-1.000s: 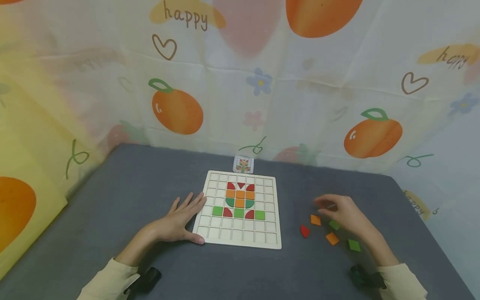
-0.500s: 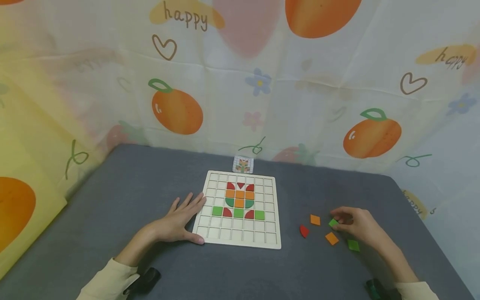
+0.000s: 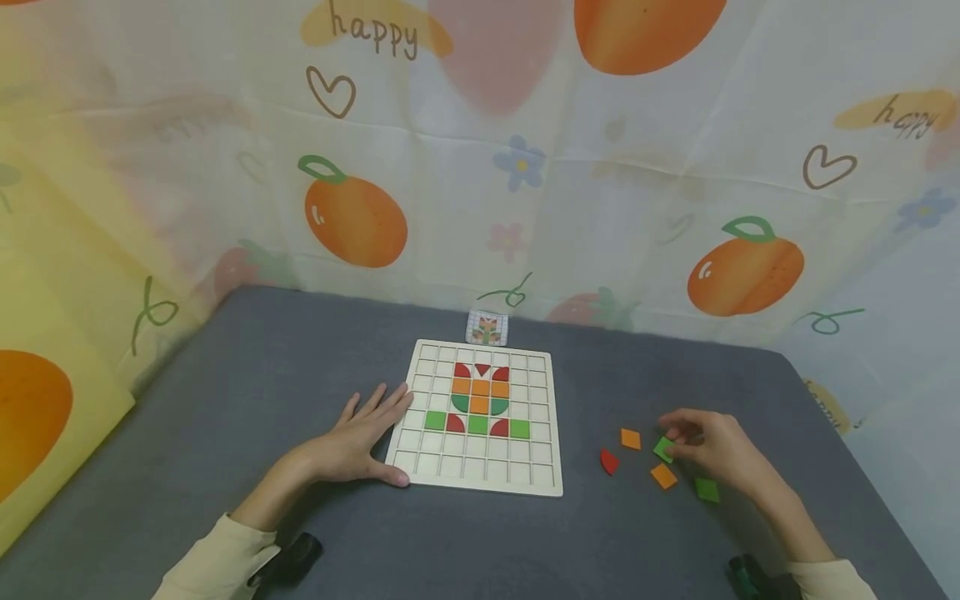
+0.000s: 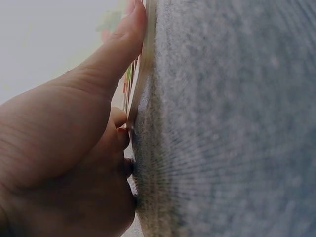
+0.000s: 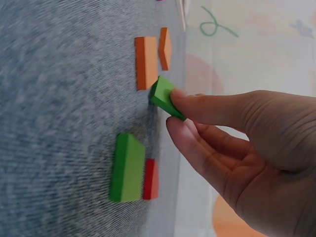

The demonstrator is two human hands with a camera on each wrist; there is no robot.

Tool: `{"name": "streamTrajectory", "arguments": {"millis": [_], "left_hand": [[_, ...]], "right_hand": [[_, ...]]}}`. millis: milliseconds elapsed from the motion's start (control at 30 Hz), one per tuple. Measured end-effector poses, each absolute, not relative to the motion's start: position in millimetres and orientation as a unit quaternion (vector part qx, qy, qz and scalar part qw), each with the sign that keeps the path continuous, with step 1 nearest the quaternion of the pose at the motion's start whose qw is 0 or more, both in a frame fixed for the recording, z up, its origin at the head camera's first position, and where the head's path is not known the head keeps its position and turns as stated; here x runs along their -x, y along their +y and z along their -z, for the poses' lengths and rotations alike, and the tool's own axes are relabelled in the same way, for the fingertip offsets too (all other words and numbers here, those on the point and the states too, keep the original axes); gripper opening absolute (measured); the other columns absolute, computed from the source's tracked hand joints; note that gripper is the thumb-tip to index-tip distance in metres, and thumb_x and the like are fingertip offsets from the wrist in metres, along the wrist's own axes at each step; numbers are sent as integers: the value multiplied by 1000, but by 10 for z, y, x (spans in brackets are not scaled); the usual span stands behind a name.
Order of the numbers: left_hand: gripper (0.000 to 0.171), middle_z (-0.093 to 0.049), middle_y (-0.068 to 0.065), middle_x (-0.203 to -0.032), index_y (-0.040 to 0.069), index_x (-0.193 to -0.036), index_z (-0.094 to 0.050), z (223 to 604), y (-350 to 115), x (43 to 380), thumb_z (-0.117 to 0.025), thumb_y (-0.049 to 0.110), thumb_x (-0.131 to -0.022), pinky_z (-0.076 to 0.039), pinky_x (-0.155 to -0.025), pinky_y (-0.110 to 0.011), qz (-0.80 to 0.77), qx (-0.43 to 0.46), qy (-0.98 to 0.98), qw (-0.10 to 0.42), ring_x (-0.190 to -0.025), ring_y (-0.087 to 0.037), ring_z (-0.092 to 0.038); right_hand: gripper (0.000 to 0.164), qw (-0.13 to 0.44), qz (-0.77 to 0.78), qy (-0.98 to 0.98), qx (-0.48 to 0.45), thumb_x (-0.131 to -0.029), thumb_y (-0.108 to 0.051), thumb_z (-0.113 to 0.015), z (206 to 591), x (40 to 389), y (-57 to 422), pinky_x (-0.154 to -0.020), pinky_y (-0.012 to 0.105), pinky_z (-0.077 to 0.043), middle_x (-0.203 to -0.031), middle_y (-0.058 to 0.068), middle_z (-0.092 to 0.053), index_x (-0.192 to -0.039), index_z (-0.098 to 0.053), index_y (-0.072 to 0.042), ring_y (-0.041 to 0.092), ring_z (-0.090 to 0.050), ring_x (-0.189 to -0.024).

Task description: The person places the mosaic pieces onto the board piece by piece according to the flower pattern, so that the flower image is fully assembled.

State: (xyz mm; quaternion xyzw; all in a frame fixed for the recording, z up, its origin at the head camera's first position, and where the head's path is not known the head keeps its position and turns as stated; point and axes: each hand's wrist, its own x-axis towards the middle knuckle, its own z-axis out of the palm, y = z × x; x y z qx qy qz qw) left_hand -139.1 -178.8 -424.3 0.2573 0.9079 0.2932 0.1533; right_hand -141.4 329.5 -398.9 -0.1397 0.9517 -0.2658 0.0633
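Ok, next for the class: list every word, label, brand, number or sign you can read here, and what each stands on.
"happy": on the patterned backdrop, left of centre.
"happy": on the backdrop, upper right.
Yellow patch, lower right on the backdrop: lettering too blurred to read.
Card beyond the board: any print too small to read.

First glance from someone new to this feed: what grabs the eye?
Probably the large printed oranges on the pale backdrop behind the table. Then the red, orange and green pattern on the white grid board at the table's middle, left hand at its left edge. Off to the right, the right hand pinches a bright green square.
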Motion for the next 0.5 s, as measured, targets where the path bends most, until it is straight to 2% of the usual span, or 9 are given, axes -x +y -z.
{"name": "streamTrajectory", "arguments": {"millis": [500], "left_hand": [[116, -5, -18, -163, 1, -156, -15, 4251, -1788, 1392, -79, 53, -75, 9, -111, -65, -290, -256, 910, 153, -147, -45, 5]], "right_hand": [[31, 39, 287, 937, 197, -86, -5, -74, 3886, 1474, 2978, -66, 25, -55, -90, -3, -67, -116, -69, -3, 9, -65, -81]]}}
